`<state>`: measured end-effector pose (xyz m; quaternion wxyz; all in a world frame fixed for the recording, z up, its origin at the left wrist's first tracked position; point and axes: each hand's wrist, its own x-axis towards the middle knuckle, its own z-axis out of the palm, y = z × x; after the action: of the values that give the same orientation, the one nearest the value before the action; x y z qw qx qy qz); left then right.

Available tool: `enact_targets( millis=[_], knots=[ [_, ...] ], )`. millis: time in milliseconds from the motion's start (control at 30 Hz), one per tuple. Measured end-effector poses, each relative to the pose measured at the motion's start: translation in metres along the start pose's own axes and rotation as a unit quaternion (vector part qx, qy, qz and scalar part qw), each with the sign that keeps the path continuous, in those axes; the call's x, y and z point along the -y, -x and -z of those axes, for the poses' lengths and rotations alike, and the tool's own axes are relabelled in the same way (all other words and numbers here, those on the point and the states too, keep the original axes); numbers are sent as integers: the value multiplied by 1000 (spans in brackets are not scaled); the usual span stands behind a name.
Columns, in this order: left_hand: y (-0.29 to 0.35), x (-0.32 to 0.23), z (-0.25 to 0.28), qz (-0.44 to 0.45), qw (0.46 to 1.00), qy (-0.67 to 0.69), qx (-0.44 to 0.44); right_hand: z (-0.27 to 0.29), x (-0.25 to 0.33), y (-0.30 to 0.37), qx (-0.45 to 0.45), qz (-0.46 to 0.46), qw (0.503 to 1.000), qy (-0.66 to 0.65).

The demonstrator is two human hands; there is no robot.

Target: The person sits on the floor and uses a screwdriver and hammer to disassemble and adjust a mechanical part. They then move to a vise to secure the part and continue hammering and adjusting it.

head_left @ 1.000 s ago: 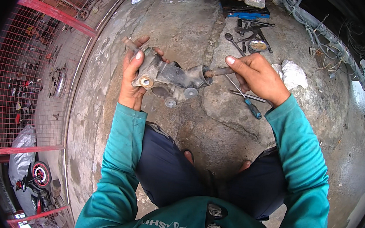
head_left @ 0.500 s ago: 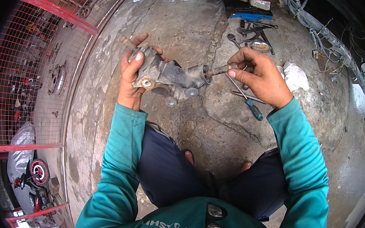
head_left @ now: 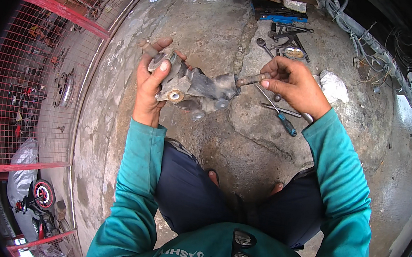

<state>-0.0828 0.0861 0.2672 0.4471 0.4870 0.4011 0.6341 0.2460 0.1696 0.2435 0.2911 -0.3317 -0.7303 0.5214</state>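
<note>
A dirty grey cast-metal housing (head_left: 198, 84) with round bosses is held up above the floor, slightly tilted. My left hand (head_left: 148, 86) is closed around its left end, the thumb on top and the fingers mostly hidden behind. A blurred, rod-like end sticks out beyond these fingers. From the housing's right end comes a thin, worn metal shaft (head_left: 250, 79). My right hand (head_left: 297, 85) pinches the outer tip of this shaft between thumb and fingers. Under the right hand, a screwdriver (head_left: 286, 123) with a blue and black handle lies on the concrete.
Wrenches and other hand tools (head_left: 289, 37) lie on the concrete beyond my right hand, near a small round tin (head_left: 293, 53) and a blue tool case (head_left: 282, 18). A white rag (head_left: 334, 86) lies to the right. Red wire-mesh fencing (head_left: 31, 87) lines the left side.
The housing has shifted slightly right and turned a little in my left hand. Less of the shaft shows between the housing and my right hand, which has hardly moved.
</note>
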Motion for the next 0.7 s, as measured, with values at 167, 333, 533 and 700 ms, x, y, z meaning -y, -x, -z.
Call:
enact_targets(
  millis=[167, 333, 533, 700],
  knots=[
    [3, -4, -5, 14, 998, -52, -9, 2, -6, -3, 42, -81, 993, -80],
    [2, -3, -9, 25, 997, -68, -34, 5, -12, -6, 39, -93, 986, -135],
    [3, 2, -9, 54, 996, -48, -54, 6, -13, -7, 31, -100, 987, -123],
    [5, 1, -16, 56, 994, -74, -56, 7, -17, -7, 34, -105, 986, -125]
  ],
)
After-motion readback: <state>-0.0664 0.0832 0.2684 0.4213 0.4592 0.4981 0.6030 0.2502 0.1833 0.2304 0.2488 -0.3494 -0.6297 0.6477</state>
